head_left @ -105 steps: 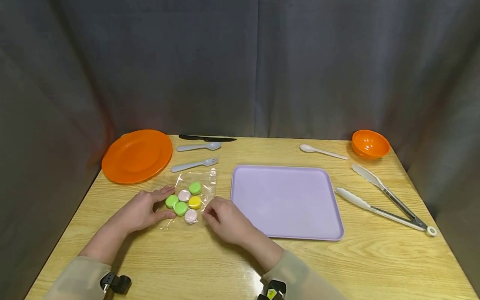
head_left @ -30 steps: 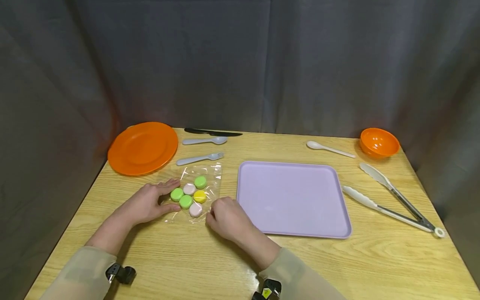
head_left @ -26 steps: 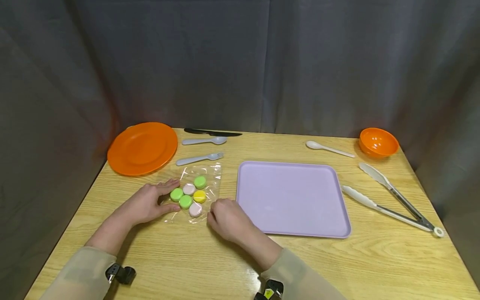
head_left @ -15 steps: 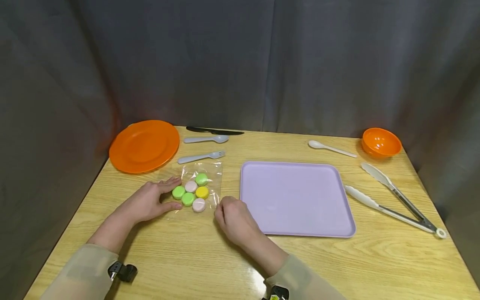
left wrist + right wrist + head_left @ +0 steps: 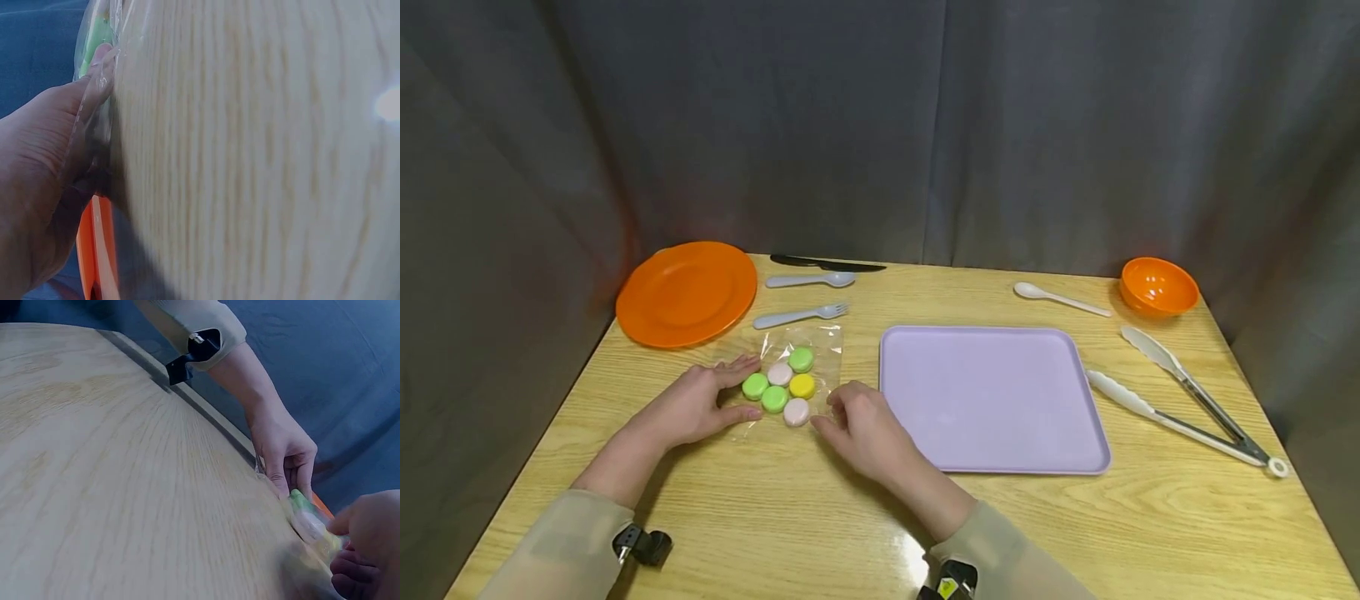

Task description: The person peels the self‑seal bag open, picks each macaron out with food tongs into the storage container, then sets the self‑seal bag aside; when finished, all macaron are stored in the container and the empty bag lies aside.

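A clear plastic bag (image 5: pixel 829 350) lies on the table left of centre, with several green, pale pink and yellow macarons (image 5: pixel 775 398) in one layer inside. My left hand (image 5: pixel 696 404) rests on the bag's left side, thumb and fingers spread on either side of a green macaron. In the left wrist view, clear film (image 5: pixel 100 125) lies across that hand's fingers. At the bag's right edge is my right hand (image 5: pixel 868 429), thumb and forefinger parted, fingertips right at the film. In the right wrist view, its other fingers bend loosely.
A lilac tray (image 5: pixel 992 400) lies just right of the right hand. Behind the bag are a fork (image 5: pixel 797 316), a spoon (image 5: pixel 808 280), a black knife (image 5: pixel 827 263) and an orange plate (image 5: pixel 688 296). Tongs (image 5: pixel 1187 404), another spoon (image 5: pixel 1060 298) and an orange bowl (image 5: pixel 1159 287) stand right.
My right hand's thumb and forefinger, earlier closed together at the bag's right edge, have parted. That hand drew back slightly to the right, then returned toward the bag. The left hand stays put.
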A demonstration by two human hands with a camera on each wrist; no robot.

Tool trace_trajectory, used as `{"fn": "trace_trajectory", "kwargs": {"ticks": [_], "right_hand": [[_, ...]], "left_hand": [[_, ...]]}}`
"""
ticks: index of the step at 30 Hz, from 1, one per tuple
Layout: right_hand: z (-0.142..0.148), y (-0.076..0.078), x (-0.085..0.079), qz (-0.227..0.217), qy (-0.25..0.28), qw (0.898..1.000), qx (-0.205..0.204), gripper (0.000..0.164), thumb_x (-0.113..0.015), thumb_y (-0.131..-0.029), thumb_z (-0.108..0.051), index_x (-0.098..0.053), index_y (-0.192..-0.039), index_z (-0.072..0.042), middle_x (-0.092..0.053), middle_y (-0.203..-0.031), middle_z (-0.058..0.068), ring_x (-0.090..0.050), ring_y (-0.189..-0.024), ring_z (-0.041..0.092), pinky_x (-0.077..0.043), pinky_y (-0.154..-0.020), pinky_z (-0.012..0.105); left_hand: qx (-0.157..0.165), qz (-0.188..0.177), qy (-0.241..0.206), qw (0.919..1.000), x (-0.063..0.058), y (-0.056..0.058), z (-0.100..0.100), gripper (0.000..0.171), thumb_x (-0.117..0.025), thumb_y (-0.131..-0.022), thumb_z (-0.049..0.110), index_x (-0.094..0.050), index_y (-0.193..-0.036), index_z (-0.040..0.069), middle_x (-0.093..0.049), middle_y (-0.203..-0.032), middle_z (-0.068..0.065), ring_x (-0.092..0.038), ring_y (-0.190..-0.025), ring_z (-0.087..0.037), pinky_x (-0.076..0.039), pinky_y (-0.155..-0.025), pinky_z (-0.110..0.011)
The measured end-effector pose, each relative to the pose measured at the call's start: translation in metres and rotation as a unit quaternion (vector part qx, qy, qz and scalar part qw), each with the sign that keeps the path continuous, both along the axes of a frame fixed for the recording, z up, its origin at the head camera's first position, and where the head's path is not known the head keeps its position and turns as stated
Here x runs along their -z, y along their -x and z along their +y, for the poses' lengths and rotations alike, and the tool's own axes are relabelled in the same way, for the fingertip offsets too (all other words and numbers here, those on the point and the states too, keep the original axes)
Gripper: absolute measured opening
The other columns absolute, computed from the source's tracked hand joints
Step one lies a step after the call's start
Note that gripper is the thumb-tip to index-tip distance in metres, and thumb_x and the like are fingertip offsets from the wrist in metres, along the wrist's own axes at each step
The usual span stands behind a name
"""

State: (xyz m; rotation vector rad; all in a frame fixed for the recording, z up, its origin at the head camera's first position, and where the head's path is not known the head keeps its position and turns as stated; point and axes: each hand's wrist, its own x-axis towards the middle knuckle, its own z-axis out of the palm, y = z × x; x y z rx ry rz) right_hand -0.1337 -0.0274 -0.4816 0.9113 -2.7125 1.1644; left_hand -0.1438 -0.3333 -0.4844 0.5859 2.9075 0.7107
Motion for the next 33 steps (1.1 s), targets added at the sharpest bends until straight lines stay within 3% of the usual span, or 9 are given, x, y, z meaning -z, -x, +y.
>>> {"fn": "trace_trajectory", "kwargs": {"ticks": [3, 9, 15, 21, 26, 30, 33], "right_hand": [[-0.002, 0.004, -0.001, -0.010, 0.003, 1.000, -0.013, 0.008, -0.073, -0.098, -0.012, -0.076, -0.096, -0.004, -0.069, -0.085, 0.001, -0.064, -0.081, 0.012, -0.056, -0.074, 0.027], [0.006, 0.007, -0.001, -0.079, 0.045, 0.996, 0.019, 0.012, -0.070, -0.102, -0.008, -0.079, -0.095, -0.006, -0.071, -0.080, -0.005, -0.062, -0.073, 0.007, -0.055, -0.069, 0.026], [0.017, 0.008, -0.006, -0.136, 0.118, 0.982, 0.051, 0.015, -0.068, -0.101, -0.006, -0.078, -0.092, 0.000, -0.069, -0.068, 0.000, -0.061, -0.060, 0.009, -0.052, -0.058, 0.026], [0.022, 0.009, -0.006, -0.201, 0.157, 0.965, 0.056, 0.017, -0.064, -0.102, -0.002, -0.076, -0.093, 0.005, -0.071, -0.068, 0.008, -0.069, -0.057, 0.020, -0.053, -0.049, 0.024], [0.020, 0.018, -0.008, -0.186, 0.137, 0.972, 0.046, 0.011, -0.072, -0.098, -0.005, -0.076, -0.096, 0.006, -0.074, -0.074, 0.009, -0.071, -0.061, 0.019, -0.056, -0.052, 0.025], [0.011, 0.027, -0.010, -0.163, 0.104, 0.980, 0.045, 0.022, -0.080, -0.094, -0.013, -0.076, -0.101, 0.007, -0.074, -0.080, 0.004, -0.069, -0.069, 0.011, -0.059, -0.063, 0.025], [0.003, 0.033, -0.011, -0.143, 0.075, 0.986, 0.042, 0.021, -0.080, -0.094, -0.015, -0.078, -0.099, 0.005, -0.073, -0.081, 0.001, -0.066, -0.072, 0.008, -0.058, -0.068, 0.025]], "left_hand": [[-0.003, -0.006, 0.004, 1.0000, -0.001, 0.000, 0.000, 0.083, -0.085, -0.090, 0.047, -0.052, -0.155, 0.005, -0.050, -0.156, -0.017, -0.048, -0.139, -0.051, -0.036, -0.117, -0.063], [-0.007, -0.013, 0.003, 0.9999, -0.001, 0.000, 0.001, 0.084, -0.084, -0.090, 0.049, -0.052, -0.156, 0.007, -0.049, -0.157, -0.016, -0.046, -0.140, -0.051, -0.035, -0.117, -0.062], [-0.012, -0.017, 0.003, 0.9998, -0.001, -0.001, -0.001, 0.087, -0.083, -0.090, 0.051, -0.051, -0.157, 0.007, -0.048, -0.157, -0.017, -0.046, -0.140, -0.053, -0.035, -0.117, -0.063], [-0.011, -0.014, 0.006, 0.9998, 0.000, 0.000, -0.001, 0.087, -0.083, -0.090, 0.052, -0.051, -0.157, 0.008, -0.048, -0.158, -0.016, -0.046, -0.139, -0.054, -0.035, -0.117, -0.063], [-0.011, -0.014, 0.007, 0.9998, -0.001, -0.001, -0.001, 0.086, -0.084, -0.090, 0.049, -0.050, -0.157, 0.006, -0.048, -0.157, -0.017, -0.046, -0.139, -0.056, -0.033, -0.118, -0.064], [-0.009, -0.013, 0.006, 0.9998, -0.001, -0.002, 0.000, 0.084, -0.085, -0.090, 0.046, -0.051, -0.157, 0.006, -0.048, -0.157, -0.017, -0.046, -0.139, -0.055, -0.034, -0.118, -0.064], [-0.009, -0.013, 0.004, 0.9999, -0.001, -0.002, 0.001, 0.084, -0.084, -0.091, 0.046, -0.051, -0.156, 0.006, -0.048, -0.157, -0.017, -0.046, -0.139, -0.054, -0.034, -0.118, -0.063]]}}
